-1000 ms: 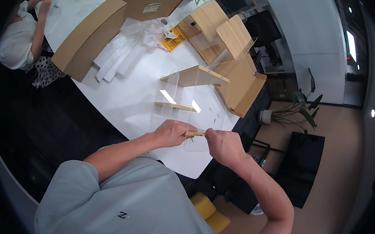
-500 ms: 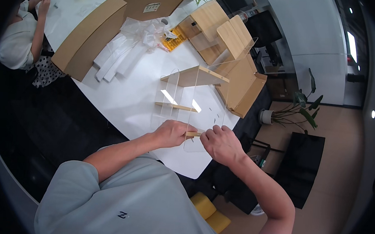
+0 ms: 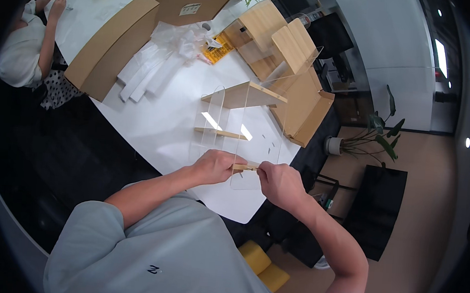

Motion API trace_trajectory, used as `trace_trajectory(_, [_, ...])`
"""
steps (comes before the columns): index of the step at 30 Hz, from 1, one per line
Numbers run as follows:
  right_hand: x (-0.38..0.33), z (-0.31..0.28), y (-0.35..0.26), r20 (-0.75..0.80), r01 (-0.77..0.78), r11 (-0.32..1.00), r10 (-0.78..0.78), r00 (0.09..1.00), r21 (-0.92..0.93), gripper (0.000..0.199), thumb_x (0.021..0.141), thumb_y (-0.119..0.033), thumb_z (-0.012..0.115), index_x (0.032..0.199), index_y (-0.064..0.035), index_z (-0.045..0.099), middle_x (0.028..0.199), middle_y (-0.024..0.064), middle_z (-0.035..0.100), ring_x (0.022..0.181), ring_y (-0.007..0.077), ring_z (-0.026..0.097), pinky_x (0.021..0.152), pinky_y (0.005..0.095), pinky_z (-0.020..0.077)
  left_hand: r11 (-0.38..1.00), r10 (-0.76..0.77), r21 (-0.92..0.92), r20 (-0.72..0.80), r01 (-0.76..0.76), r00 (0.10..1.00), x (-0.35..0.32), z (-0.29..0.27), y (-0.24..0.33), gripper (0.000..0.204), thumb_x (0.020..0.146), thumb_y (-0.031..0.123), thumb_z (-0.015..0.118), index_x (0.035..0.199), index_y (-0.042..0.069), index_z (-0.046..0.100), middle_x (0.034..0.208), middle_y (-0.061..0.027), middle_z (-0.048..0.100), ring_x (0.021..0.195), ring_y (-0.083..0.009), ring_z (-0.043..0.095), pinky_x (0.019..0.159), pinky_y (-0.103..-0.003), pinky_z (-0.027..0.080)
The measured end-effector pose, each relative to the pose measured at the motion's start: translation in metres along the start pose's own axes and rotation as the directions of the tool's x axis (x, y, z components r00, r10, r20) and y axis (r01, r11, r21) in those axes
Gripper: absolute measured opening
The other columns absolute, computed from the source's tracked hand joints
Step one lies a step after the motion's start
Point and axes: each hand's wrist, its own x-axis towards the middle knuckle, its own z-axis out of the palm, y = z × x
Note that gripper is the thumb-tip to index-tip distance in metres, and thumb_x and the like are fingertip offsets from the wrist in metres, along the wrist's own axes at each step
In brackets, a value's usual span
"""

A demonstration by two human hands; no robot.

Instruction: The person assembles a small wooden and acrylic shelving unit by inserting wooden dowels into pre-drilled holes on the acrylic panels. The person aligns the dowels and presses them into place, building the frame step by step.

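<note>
A small shelf rack of clear acrylic side panels and light wooden boards stands on the white table. My left hand grips the near end of its lowest wooden board. My right hand pinches the same board from the right, fingers closed on its edge by the clear panel. Two more wooden boards sit higher in the rack, one at the top and one in the middle.
Open cardboard boxes lie at the far left, with crumpled plastic wrap and white foam strips beside them. More wooden and acrylic pieces stand behind the rack. Another person sits at the far left. A potted plant stands on the floor.
My hands have stayed on the lowest board. The right hand shifted slightly along its end and now pinches it closer to the acrylic panel.
</note>
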Motion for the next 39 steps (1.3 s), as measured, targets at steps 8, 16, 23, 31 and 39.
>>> trace_trajectory(8, [0.004, 0.01, 0.019, -0.056, 0.36, 0.872, -0.399, 0.915, -0.331, 0.005, 0.091, -0.011, 0.063, 0.09, -0.006, 0.064, 0.08, 0.0093, 0.07, 0.078, 0.0304, 0.072, 0.066, 0.0438, 0.059, 1.0, -0.005, 0.005, 0.012, 0.005, 1.0, 0.001, -0.003, 0.003, 0.028, 0.091, 0.014, 0.081, 0.119, 0.011, 0.08, 0.107, -0.013, 0.08, 0.093, -0.0357, 0.076, 0.081, -0.043, 0.062])
trace_trajectory(16, [0.006, 0.018, 0.016, 0.026, 0.396, 0.793, -0.434, 0.901, -0.463, 0.009, 0.092, -0.013, 0.064, 0.089, -0.0042, 0.063, 0.077, 0.0126, 0.07, 0.076, 0.0301, 0.074, 0.067, 0.0438, 0.0596, 0.999, -0.032, 0.021, 0.018, 0.031, 0.999, 0.001, -0.001, 0.003, 0.028, 0.092, 0.014, 0.08, 0.119, 0.012, 0.081, 0.107, -0.0125, 0.08, 0.094, -0.0349, 0.076, 0.081, -0.044, 0.062])
trace_trajectory(23, [0.019, 0.013, 0.003, 0.205, -0.228, 0.875, 0.152, 0.967, 0.427, 0.03, 0.102, -0.017, 0.059, 0.089, 0.005, 0.075, 0.083, 0.0279, 0.074, 0.077, 0.0443, 0.075, 0.075, 0.0507, 0.06, 1.0, 0.017, -0.001, -0.003, -0.017, 1.0, -0.001, -0.003, 0.003, 0.028, 0.091, 0.013, 0.081, 0.119, 0.011, 0.08, 0.106, -0.0126, 0.08, 0.093, -0.0358, 0.076, 0.08, -0.044, 0.062])
trace_trajectory(31, [0.0, 0.002, 0.009, -0.014, 0.182, 0.968, -0.188, 0.982, -0.174, 0.012, 0.097, -0.012, 0.06, 0.093, -0.0019, 0.064, 0.076, 0.0151, 0.071, 0.071, 0.0385, 0.073, 0.064, 0.0469, 0.0581, 1.0, 0.019, -0.002, -0.015, -0.019, 1.0, -0.001, -0.002, 0.002, 0.028, 0.09, 0.012, 0.081, 0.118, 0.01, 0.08, 0.107, -0.0132, 0.08, 0.093, -0.036, 0.076, 0.081, -0.043, 0.062])
trace_trajectory(39, [0.005, 0.015, 0.022, -0.045, 0.386, 0.842, -0.433, 0.901, -0.378, 0.006, 0.092, -0.012, 0.063, 0.091, -0.0058, 0.062, 0.079, 0.0092, 0.069, 0.076, 0.0298, 0.072, 0.064, 0.0433, 0.0575, 1.0, -0.008, 0.01, 0.016, 0.008, 1.0, 0.0, 0.0, 0.001, 0.028, 0.092, 0.014, 0.08, 0.119, 0.011, 0.08, 0.108, -0.0129, 0.08, 0.095, -0.0358, 0.076, 0.082, -0.043, 0.062])
